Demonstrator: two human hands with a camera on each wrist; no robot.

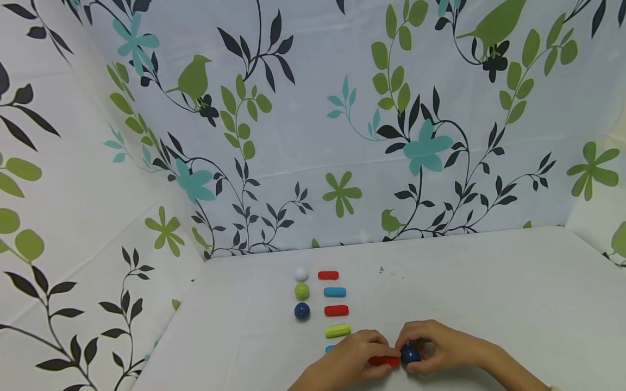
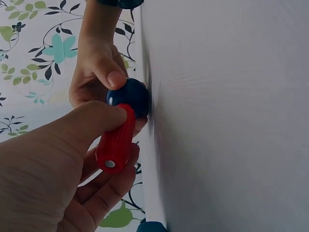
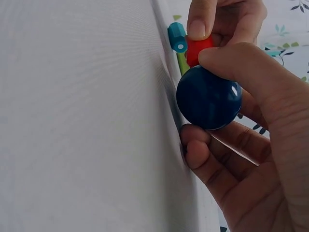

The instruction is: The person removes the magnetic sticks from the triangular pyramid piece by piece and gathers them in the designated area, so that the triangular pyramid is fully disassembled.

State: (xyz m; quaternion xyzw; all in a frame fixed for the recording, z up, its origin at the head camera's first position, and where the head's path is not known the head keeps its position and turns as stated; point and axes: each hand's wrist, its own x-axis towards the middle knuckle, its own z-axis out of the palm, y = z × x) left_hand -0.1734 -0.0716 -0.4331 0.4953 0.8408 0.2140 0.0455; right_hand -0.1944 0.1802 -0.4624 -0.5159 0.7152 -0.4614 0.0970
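My left hand (image 1: 353, 355) pinches a red magnetic rod (image 1: 383, 361) between thumb and fingers. In the left wrist view the rod (image 2: 116, 140) shows a round silvery spot on its near end. A shiny dark blue ball (image 1: 409, 354) is held by my right hand (image 1: 442, 346), thumb on one side and fingers curled round the other. The rod's far end is right at the ball (image 3: 208, 99), close over the white table. Just beyond the left hand a blue rod (image 1: 330, 348) is mostly hidden by it.
Farther back on the table (image 1: 254, 326), a column of rods holds a yellow-green one (image 1: 338, 330), red ones (image 1: 336, 310) and a blue one (image 1: 335, 292). Left of it stand a dark blue ball (image 1: 302, 311), a green ball (image 1: 301, 291) and a white ball (image 1: 301, 273). Patterned cloth (image 1: 303, 136) hangs behind.
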